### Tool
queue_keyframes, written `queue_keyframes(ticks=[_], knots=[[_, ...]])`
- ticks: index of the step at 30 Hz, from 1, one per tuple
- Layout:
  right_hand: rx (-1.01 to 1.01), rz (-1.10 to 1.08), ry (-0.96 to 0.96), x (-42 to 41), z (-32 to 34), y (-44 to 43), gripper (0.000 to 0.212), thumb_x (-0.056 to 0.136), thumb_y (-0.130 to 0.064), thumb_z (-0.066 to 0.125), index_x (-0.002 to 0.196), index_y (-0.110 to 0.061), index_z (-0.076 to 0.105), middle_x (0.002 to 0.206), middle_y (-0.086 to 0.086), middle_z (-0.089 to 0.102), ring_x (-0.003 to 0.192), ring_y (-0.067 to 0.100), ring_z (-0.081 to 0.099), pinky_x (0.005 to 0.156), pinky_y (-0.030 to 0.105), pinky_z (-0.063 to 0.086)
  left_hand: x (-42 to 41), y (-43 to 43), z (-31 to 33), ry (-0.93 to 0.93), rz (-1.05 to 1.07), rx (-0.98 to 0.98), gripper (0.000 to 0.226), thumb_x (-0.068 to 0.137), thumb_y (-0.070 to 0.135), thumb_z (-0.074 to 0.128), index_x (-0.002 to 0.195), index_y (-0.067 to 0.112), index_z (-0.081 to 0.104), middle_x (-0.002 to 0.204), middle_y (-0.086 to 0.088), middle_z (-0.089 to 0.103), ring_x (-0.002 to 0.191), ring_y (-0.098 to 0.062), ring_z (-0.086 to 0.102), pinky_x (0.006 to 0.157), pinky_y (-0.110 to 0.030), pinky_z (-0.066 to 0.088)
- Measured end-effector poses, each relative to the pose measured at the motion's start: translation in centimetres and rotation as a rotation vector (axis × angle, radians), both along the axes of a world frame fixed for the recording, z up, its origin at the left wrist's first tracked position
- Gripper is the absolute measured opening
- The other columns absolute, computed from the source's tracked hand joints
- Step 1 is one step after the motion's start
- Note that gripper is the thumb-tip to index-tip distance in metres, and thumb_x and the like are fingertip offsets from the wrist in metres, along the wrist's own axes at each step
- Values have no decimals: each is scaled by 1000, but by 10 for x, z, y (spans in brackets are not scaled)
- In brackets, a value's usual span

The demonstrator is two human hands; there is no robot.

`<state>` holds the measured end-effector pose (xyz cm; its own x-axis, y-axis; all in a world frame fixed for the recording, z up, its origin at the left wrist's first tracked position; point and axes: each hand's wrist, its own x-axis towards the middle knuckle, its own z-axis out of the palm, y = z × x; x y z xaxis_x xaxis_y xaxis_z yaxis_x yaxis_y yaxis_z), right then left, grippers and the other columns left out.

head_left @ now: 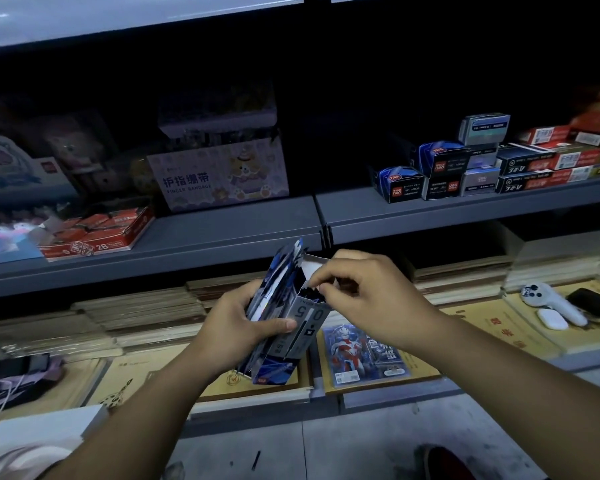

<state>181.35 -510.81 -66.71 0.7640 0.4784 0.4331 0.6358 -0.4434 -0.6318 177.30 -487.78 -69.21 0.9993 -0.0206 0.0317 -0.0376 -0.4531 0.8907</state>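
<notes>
My left hand [238, 323] grips a blue and white pen box [284, 327] from its left side, thumb across the front. The box stands tilted, its top flap [291, 265] folded open upward. My right hand [364, 292] is at the open top, fingertips curled and pinching at the dark contents just inside the mouth. What exactly the fingers pinch is too small to tell. Both hands hover in front of the lower shelf, above stacked notebooks.
A grey middle shelf [222, 230] carries a finger bandage box [219, 178], a red eraser box [94, 233] and blue stationery boxes [440, 171]. Below lie notebook stacks [142, 320], a hero card pack [361, 355], a white handheld fan [551, 303]. Floor [361, 445] beneath.
</notes>
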Motion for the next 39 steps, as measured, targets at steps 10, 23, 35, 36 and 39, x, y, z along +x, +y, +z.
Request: queue_keyframes(ticks=[10,23,35,36,39], knots=[[92,-126,65,-3,-2,9,10,95,-39,67,101,-31,65,84,-7,60,69,5,55,71,34,53,10,-1,-13,-217,-13,454,49,83,27,84,124,40,62,109,19,67,99,6,61,76,-3,39],[-39,-134,133,1,2,0,25,88,-31,73,112,-39,71,85,-13,43,74,-2,49,65,18,37,12,-3,-15,-249,-61,583,47,86,29,81,127,39,61,110,18,64,98,-6,61,84,-27,50],[87,-27,102,3,7,1,24,90,-9,74,91,-31,82,88,-5,51,76,5,52,64,16,40,14,-2,-16,-232,-75,565,48,83,31,84,126,37,61,109,16,65,96,-3,59,80,-21,45],[98,1,117,2,9,0,20,90,-9,76,91,-28,82,91,-5,52,77,4,53,65,15,41,14,-1,-17,-227,-74,561,48,83,31,84,125,37,62,109,17,65,97,-3,59,81,-23,47],[55,101,142,0,13,-3,14,92,-17,74,99,-26,81,103,-8,57,97,6,59,81,19,50,14,3,-16,-219,-68,543,49,82,29,85,125,37,63,108,18,66,99,-1,59,82,-21,46]])
